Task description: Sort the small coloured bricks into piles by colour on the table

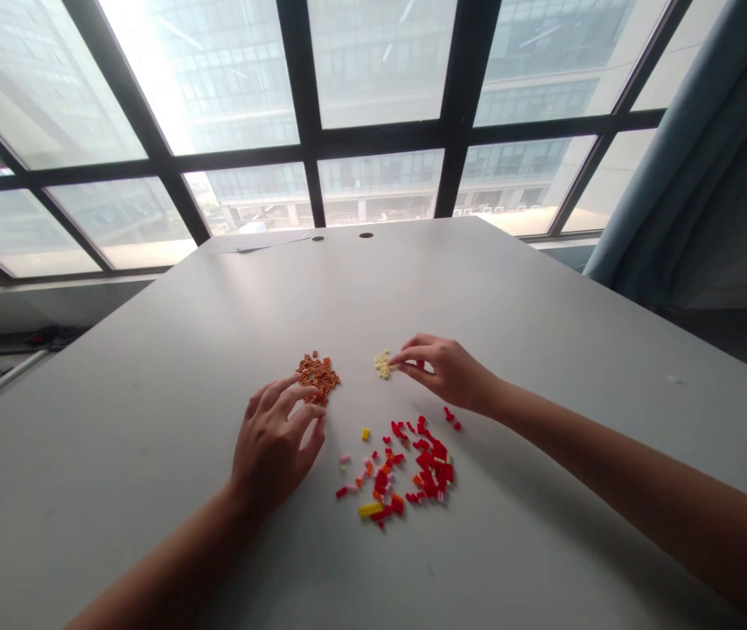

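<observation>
My left hand [275, 437] rests at the near edge of a pile of small orange-brown toy bricks [322, 374], its fingers spread and curved over them. Across from it, my right hand [445, 367] reaches to a small cluster of cream toy bricks [382, 364]. Its thumb and index finger come together in a pinch at the cluster's right side; whatever is between the tips is too small to make out. Nearer to me, between my arms, lie loose red bricks [436, 464] mixed with pink and orange pieces. A long yellow brick [369, 509] lies at the front of this group.
All the bricks lie on a wide white table [216, 306]. A single yellow brick [366, 434] sits apart, behind the mixed group. At the far edge are two round holes and a flat sheet [255, 241]. Large windows stand behind, with a blue curtain [668, 175] at right.
</observation>
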Tool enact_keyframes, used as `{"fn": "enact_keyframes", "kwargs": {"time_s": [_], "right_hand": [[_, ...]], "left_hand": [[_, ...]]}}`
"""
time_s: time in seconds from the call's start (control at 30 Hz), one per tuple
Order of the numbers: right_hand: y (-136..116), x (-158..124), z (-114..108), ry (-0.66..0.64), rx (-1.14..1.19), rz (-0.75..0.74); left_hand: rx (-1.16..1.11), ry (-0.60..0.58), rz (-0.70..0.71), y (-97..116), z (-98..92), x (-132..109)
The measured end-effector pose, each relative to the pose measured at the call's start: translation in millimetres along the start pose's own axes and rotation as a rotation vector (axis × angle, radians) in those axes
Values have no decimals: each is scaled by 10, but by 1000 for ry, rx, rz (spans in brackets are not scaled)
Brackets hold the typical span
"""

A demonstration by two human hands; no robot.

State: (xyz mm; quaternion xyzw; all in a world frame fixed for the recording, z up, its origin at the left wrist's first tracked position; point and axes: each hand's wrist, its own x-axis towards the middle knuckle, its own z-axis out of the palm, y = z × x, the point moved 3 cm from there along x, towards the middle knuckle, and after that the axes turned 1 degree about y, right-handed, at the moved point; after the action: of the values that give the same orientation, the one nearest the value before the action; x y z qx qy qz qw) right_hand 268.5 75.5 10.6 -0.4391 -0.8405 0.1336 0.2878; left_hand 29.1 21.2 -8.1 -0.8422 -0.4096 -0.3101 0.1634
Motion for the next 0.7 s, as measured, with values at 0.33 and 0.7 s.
{"fn": "enact_keyframes", "kwargs": {"time_s": [0.33, 0.7], "right_hand": [[-289, -806, -209, -335, -14, -103], [-290, -894, -68, -245, 51, -147]], "left_hand": [[14, 2, 8, -6, 8, 2], [0, -2, -6, -2, 3, 4]]}}
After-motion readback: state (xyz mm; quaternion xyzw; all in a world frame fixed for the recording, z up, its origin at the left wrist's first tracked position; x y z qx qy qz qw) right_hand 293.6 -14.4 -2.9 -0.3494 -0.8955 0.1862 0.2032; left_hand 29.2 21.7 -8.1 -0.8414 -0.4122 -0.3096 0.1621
